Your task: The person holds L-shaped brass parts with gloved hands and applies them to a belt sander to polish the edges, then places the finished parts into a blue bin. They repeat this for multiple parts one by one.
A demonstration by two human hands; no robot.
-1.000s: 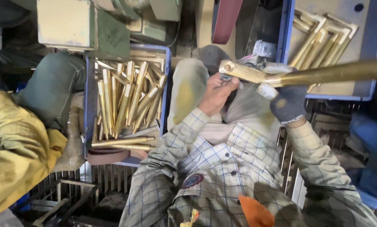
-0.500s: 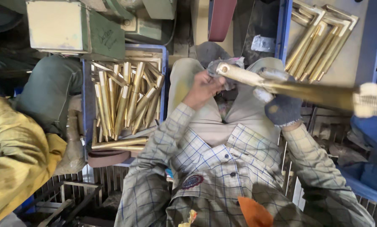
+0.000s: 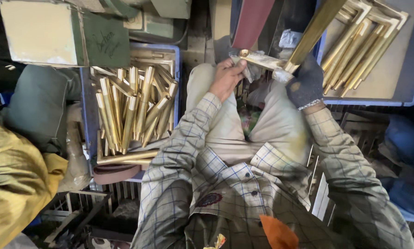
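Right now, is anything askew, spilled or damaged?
Nothing spilled or damaged. The brass handles lie criss-crossed in the blue crate, unlike the neat row at upper right. The left hand and gloved right hand hold one handle.

a blue crate [image 3: 176,74] on the floor holds a loose heap of brass handles [image 3: 131,108]. a second blue tray [image 3: 412,90] carries more brass handles [image 3: 364,46] laid side by side.
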